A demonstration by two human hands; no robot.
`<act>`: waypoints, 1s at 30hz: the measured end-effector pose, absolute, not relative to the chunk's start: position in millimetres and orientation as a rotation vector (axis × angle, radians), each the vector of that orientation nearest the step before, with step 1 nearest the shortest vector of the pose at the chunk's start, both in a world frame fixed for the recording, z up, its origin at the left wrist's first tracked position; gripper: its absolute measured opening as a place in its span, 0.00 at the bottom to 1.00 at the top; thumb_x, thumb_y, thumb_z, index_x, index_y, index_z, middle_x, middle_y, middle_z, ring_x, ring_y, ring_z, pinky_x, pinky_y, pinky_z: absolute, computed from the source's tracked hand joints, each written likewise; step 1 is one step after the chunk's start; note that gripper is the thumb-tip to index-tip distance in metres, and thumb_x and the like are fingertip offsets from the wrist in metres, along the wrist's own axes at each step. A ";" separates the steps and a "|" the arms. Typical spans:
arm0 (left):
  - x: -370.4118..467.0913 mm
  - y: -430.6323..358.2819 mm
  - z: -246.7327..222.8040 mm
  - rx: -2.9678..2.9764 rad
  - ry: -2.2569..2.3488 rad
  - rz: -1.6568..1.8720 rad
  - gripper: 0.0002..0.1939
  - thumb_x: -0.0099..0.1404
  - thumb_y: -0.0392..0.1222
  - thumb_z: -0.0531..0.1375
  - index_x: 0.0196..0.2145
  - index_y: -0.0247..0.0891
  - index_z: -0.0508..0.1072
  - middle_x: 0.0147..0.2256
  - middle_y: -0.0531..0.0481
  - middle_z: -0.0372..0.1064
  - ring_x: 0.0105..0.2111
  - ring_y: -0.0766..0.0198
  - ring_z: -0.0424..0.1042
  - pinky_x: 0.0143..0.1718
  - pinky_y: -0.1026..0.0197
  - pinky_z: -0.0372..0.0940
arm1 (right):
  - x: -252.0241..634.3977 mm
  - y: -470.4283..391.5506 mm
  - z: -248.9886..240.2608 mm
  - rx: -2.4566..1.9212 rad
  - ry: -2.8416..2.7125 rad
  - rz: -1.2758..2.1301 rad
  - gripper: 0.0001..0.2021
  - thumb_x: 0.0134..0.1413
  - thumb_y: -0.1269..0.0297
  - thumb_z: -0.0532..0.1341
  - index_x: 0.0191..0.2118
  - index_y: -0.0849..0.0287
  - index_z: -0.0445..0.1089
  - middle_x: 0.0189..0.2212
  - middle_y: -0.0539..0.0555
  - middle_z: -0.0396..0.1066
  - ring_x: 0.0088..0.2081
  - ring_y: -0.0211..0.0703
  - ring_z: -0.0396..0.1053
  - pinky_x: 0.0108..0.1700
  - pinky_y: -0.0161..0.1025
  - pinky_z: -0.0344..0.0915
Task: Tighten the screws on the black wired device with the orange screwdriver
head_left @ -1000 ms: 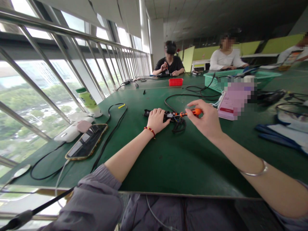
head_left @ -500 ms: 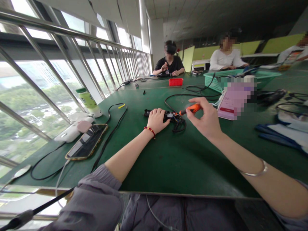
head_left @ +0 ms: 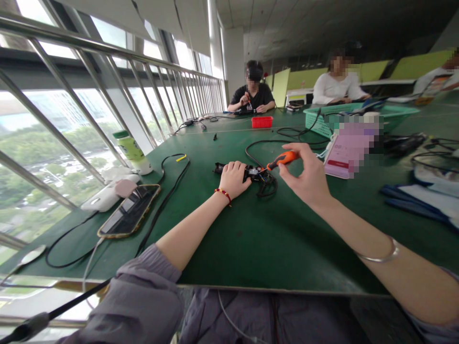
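A black elongated device (head_left: 254,173) with exposed inner parts and thin wires lies on the green table. My left hand (head_left: 233,180) is wrapped over its middle, pressing it down; the hand hides part of the casing. In my right hand (head_left: 309,177) is an orange and black screwdriver (head_left: 286,158), gripped by its handle between thumb and fingers. The shaft slants down to the left, its tip at the device's open right part; whether it touches a screw is too small to tell. A black cable (head_left: 268,193) is coiled at the device's right end.
Left are a phone (head_left: 129,210), a white power bank (head_left: 102,197), cables and a green bottle (head_left: 131,152). A red box (head_left: 262,122), a green basket (head_left: 317,123) and a pink phone-like screen (head_left: 344,150) stand farther off. Several people sit around the table.
The screwdriver's handle has tilted slightly upward and my right fingers have shifted a little on it. My left hand and the device stay in place.
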State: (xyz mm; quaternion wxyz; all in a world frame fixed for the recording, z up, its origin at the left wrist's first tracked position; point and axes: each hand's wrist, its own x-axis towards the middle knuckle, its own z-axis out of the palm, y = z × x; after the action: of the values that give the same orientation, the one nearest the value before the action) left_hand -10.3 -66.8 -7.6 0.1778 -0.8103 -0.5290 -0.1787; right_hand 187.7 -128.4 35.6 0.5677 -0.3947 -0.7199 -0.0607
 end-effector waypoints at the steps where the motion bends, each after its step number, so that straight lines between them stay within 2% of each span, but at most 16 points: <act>1: -10.2 -66.8 -7.6 -2.293 -1.499 -0.501 0.18 0.63 0.45 0.54 0.48 0.34 0.68 0.47 0.42 0.66 0.49 0.51 0.62 0.51 0.51 0.58 | 187.8 -128.2 35.7 -0.920 -1.690 -0.143 0.16 0.46 0.67 0.59 0.44 0.56 0.66 0.35 0.53 0.73 0.33 0.45 0.70 0.45 0.46 0.64; 7: -9.7 -67.2 -7.5 -2.291 -1.511 -0.503 0.17 0.62 0.45 0.54 0.47 0.35 0.68 0.47 0.42 0.66 0.49 0.51 0.62 0.51 0.52 0.58 | 187.0 -126.6 32.9 -1.044 -1.704 -0.166 0.06 0.49 0.60 0.60 0.33 0.55 0.68 0.21 0.49 0.69 0.28 0.46 0.68 0.42 0.46 0.64; 9: -9.6 -67.0 -7.7 -2.291 -1.509 -0.504 0.17 0.62 0.45 0.54 0.47 0.35 0.68 0.47 0.42 0.66 0.49 0.51 0.62 0.51 0.52 0.58 | 187.0 -126.8 32.8 -1.015 -1.693 -0.155 0.08 0.48 0.61 0.60 0.36 0.55 0.68 0.24 0.50 0.70 0.30 0.46 0.69 0.43 0.46 0.64; 13: -10.1 -65.8 -8.8 -2.291 -1.500 -0.510 0.18 0.62 0.45 0.54 0.48 0.35 0.68 0.47 0.42 0.66 0.48 0.51 0.62 0.51 0.51 0.59 | 188.0 -127.1 33.5 -0.934 -1.673 -0.112 0.18 0.47 0.66 0.59 0.47 0.56 0.64 0.32 0.51 0.70 0.32 0.44 0.69 0.44 0.46 0.65; 15: -10.6 -65.2 -9.4 -2.294 -1.501 -0.511 0.18 0.63 0.45 0.54 0.47 0.35 0.68 0.47 0.42 0.66 0.49 0.51 0.62 0.51 0.52 0.58 | 188.2 -126.9 33.3 -0.956 -1.679 -0.115 0.17 0.47 0.65 0.59 0.45 0.56 0.65 0.28 0.50 0.70 0.31 0.44 0.69 0.43 0.46 0.65; 19: -10.7 -65.2 -9.4 -2.293 -1.501 -0.520 0.17 0.63 0.45 0.54 0.47 0.36 0.68 0.47 0.42 0.66 0.49 0.51 0.62 0.51 0.52 0.58 | 187.4 -126.9 32.5 -1.045 -1.715 -0.149 0.06 0.49 0.60 0.59 0.33 0.54 0.68 0.20 0.48 0.67 0.28 0.45 0.68 0.41 0.45 0.64; 21: -10.3 -66.1 -8.7 -2.296 -1.507 -0.516 0.17 0.63 0.45 0.54 0.47 0.36 0.67 0.47 0.42 0.66 0.49 0.51 0.62 0.51 0.51 0.58 | 187.2 -127.0 32.8 -1.025 -1.703 -0.143 0.08 0.49 0.61 0.59 0.36 0.55 0.68 0.23 0.49 0.69 0.29 0.45 0.68 0.41 0.45 0.64; 24: -9.7 -67.2 -7.6 -2.302 -1.513 -0.510 0.17 0.62 0.45 0.55 0.47 0.36 0.67 0.47 0.42 0.66 0.49 0.51 0.62 0.51 0.51 0.59 | 187.9 -126.7 33.8 -0.946 -1.680 -0.132 0.15 0.47 0.64 0.59 0.44 0.56 0.66 0.32 0.52 0.72 0.32 0.45 0.69 0.42 0.45 0.65; 26: -9.6 -67.3 -7.4 -2.303 -1.510 -0.508 0.17 0.62 0.45 0.55 0.47 0.36 0.68 0.47 0.42 0.66 0.49 0.51 0.62 0.51 0.51 0.59 | 188.2 -126.5 34.0 -0.930 -1.678 -0.138 0.16 0.47 0.65 0.59 0.45 0.56 0.65 0.35 0.53 0.72 0.33 0.45 0.70 0.43 0.46 0.65; 30: -9.7 -66.9 -7.1 -2.299 -1.511 -0.505 0.18 0.62 0.45 0.54 0.48 0.35 0.68 0.47 0.42 0.66 0.49 0.51 0.61 0.52 0.51 0.58 | 187.5 -126.8 33.0 -1.028 -1.716 -0.160 0.06 0.49 0.61 0.59 0.34 0.55 0.68 0.25 0.50 0.71 0.30 0.46 0.69 0.42 0.45 0.64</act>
State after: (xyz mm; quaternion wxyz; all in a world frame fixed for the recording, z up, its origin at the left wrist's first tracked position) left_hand -9.7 -66.9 -7.1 0.1715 -0.8099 -0.5321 -0.1777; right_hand 187.5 -126.8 33.0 0.5374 -0.4320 -0.7212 -0.0671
